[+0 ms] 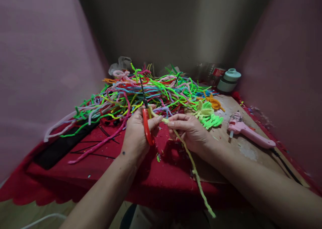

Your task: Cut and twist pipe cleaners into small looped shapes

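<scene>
Red-handled scissors (146, 126) rest in my left hand (137, 126), their dark blades pointing up and away. The same hand pinches a pale yellow-green pipe cleaner (190, 155) between thumb and fingers. Close beside it on the right, my right hand (187, 128) is closed on the same strand, which hangs from there past the table's front edge. Between the fingertips the strand looks bent or twisted. Just beyond my right hand lies a green and pale yellow pipe-cleaner piece (207, 115).
A heap of coloured pipe cleaners (161, 89) spreads over the red cloth (100, 155). On the right, a pink glue gun (251, 133) lies on a board (244, 151), its cord running forward. Behind stands a mint-coloured jar (228, 80). A black strip (60, 146) lies left.
</scene>
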`<state>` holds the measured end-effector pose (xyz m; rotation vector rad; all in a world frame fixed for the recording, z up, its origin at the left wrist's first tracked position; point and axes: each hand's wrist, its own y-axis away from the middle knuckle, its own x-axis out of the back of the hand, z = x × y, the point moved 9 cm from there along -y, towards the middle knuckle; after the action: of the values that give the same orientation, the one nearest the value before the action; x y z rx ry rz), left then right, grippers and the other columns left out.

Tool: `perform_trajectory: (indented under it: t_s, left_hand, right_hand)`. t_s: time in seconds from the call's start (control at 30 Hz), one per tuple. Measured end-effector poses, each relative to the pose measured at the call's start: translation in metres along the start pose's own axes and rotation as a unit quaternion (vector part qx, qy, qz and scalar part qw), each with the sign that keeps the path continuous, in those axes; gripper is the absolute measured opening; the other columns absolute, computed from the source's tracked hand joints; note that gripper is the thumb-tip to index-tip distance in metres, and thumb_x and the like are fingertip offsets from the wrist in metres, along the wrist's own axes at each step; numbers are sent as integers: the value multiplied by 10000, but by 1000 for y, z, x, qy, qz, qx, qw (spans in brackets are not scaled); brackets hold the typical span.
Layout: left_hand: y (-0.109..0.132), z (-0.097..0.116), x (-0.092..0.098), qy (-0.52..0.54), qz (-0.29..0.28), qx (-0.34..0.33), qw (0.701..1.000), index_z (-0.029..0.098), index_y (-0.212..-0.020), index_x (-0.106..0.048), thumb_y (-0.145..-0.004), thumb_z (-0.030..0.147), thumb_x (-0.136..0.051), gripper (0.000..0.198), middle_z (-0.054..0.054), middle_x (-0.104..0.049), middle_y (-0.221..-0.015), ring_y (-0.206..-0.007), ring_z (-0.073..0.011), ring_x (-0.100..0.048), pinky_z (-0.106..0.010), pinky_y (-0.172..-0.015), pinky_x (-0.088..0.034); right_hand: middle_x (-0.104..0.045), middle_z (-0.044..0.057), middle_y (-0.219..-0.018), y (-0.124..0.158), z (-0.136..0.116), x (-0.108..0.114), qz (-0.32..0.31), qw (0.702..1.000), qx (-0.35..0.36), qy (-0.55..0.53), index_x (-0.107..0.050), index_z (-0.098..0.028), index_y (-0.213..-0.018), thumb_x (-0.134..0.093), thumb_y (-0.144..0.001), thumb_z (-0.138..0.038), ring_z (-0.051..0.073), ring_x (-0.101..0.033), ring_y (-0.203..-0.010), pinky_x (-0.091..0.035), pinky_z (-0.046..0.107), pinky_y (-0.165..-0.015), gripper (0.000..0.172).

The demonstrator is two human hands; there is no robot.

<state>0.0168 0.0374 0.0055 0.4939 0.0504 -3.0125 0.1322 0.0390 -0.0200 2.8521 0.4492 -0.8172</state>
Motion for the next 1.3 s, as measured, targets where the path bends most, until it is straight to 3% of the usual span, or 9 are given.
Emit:
perform_trajectory:
  t_s: [0.2,0.5,0.7,0.77,0.9,1.0,1.13,1.2,1.3]
  left_hand:
    - [1,-1,-1,26,-7,5,1000,175,-951,-547,-580,184,-738,418,62,-539,-628,-488,-56,-513,-173,-475,-399]
    - [-3,-31,-16,87,-106,94,986,172,-1006,-538,-602,151,-699,436,38,-567,-629,-464,-71,-528,-187,-444,-406]
    - [-8,-38,-11,129,-73,153,977,147,-867,-569,-583,72,-649,305,43,-549,-557,-416,-53,-490,-157,-385,-377]
    - [-9,-43,-10,154,-68,177,970,128,-803,-566,-582,50,-616,240,37,-547,-549,-406,-47,-474,-155,-364,-360]
    - [-5,-46,-15,142,-99,181,968,119,-701,-547,-607,91,-617,120,39,-501,-496,-399,-53,-457,-167,-366,-348]
    - [0,-39,-22,58,-149,149,976,138,-750,-555,-669,214,-643,142,31,-506,-512,-430,-84,-482,-188,-388,-341]
    - [-5,-1,2,-131,-55,-20,990,174,-882,-562,-649,273,-689,282,53,-513,-574,-448,-73,-445,-189,-435,-337]
    - [-2,20,10,-246,-41,-112,962,189,-967,-564,-634,222,-685,356,43,-544,-643,-538,-95,-491,-201,-526,-386]
    - [6,28,3,-429,-122,-185,876,205,-1108,-529,-704,163,-571,408,1,-590,-814,-713,-137,-545,-231,-680,-413]
  right_hand:
    - [-588,-25,-513,2,3,-4,-10,999,-30,-14,-627,-145,-628,-714,-567,-139,69,-485,-427,-347,221,-465,107]
    - [-603,-17,-536,5,1,-9,-24,999,-26,-21,-651,-148,-656,-696,-577,-125,71,-507,-468,-366,202,-470,95]
    - [-619,-4,-552,1,-2,-14,-66,998,-6,-24,-647,-145,-653,-690,-613,-136,90,-536,-465,-439,239,-526,59]
    - [-650,7,-640,1,-6,-15,-78,997,15,-24,-649,-151,-640,-686,-621,-130,100,-560,-507,-463,258,-553,46]
    - [-674,23,-750,4,-11,-17,-82,996,32,-12,-646,-162,-635,-686,-635,-156,127,-604,-588,-480,273,-566,40]
    - [-660,23,-655,6,-12,-18,-79,997,17,-18,-640,-157,-688,-687,-649,-179,142,-621,-589,-494,276,-566,64]
    - [-666,33,-718,5,-17,-13,-67,997,12,-19,-646,-137,-723,-679,-673,-210,110,-604,-548,-481,214,-484,94]
    - [-665,36,-739,3,-21,-11,-71,997,19,-18,-659,-130,-746,-670,-683,-206,96,-597,-547,-477,192,-474,99]
    - [-660,39,-738,1,-23,-10,-80,996,24,-17,-668,-119,-753,-653,-685,-182,83,-582,-536,-469,177,-462,93]
